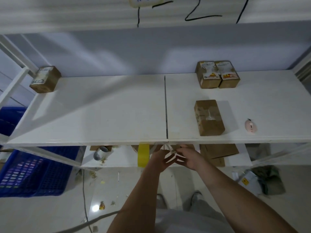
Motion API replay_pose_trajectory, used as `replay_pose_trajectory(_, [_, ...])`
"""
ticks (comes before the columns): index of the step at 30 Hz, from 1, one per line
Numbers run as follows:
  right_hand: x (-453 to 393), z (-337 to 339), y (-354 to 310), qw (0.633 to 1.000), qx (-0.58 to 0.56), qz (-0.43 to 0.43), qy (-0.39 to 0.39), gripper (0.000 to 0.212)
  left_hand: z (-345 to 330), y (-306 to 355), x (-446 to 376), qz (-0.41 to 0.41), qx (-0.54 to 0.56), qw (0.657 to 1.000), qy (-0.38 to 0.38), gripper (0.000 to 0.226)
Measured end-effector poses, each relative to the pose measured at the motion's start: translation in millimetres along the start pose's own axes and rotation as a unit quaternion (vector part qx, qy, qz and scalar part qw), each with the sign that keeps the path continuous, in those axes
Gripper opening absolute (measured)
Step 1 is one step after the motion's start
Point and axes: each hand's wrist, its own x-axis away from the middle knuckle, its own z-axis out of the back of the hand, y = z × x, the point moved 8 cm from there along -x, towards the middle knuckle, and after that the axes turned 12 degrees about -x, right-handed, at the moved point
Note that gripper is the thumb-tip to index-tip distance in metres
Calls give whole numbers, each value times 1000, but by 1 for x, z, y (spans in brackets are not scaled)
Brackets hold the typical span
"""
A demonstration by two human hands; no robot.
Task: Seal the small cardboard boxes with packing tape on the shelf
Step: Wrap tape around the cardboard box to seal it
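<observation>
Cardboard flaps point(170, 153) are being handled on the lower shelf point(117, 163), below the near edge, by the left hand point(160, 159) and right hand point(188, 158), seemingly folded for taping; exact grip cannot be told.

You are standing in a stockroom or packing area: white metal shelving point(117, 106) fills the frame, labelled cardboard boxes point(217, 74) upper right, blue plastic crate point(33, 174) lower left.
</observation>
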Motion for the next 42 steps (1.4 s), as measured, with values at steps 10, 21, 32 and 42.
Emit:
replay_pose_trajectory(10, [-4, -1, -5, 998, 45, 40, 33, 32, 6, -1, -6, -9, -154, 987, 32, 6])
replay_pose_trajectory(21, [15, -6, -14, 994, 28, 69, 86, 14, 8, 5, 2, -15, -183, 980, 71, 14])
replay_pose_trajectory(32, [61, -15, -21, 991, 41, -1, 129, 23, 4, 7, 30, 42, -241, 969, 47, 12])
replay_pose_trajectory(42, [96, -19, -27, 995, 17, -3, 97, 15, -13, 36, 33, -7, -202, 979, 23, 40])
